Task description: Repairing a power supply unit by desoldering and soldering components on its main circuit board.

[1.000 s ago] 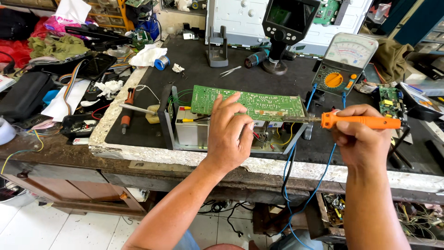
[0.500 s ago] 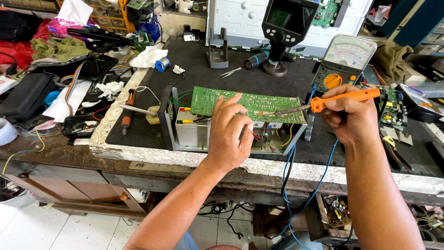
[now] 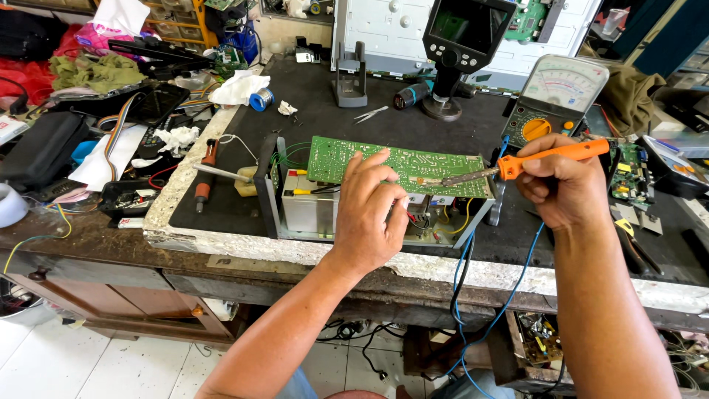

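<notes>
A green circuit board (image 3: 428, 164) lies solder side up across an open metal chassis (image 3: 310, 210) on the black bench mat. My left hand (image 3: 369, 214) rests on the board's near edge, fingers spread over it, possibly pinching a thin wire. My right hand (image 3: 557, 185) grips an orange-handled soldering iron (image 3: 546, 157). Its metal tip touches the right part of the board. A blue cord runs down from the right hand over the bench edge.
An analog multimeter (image 3: 554, 100) and a digital microscope stand (image 3: 461, 44) sit behind the board. Tweezers (image 3: 371, 114), a solder spool (image 3: 260, 99) and an orange screwdriver (image 3: 203, 177) lie on the mat. Cluttered tools, rags and cables fill the left; small boards (image 3: 631, 174) lie right.
My right hand has swung the soldering iron from level near the bench front up and left, bringing its tip down onto the board. My left hand has stayed on the board.
</notes>
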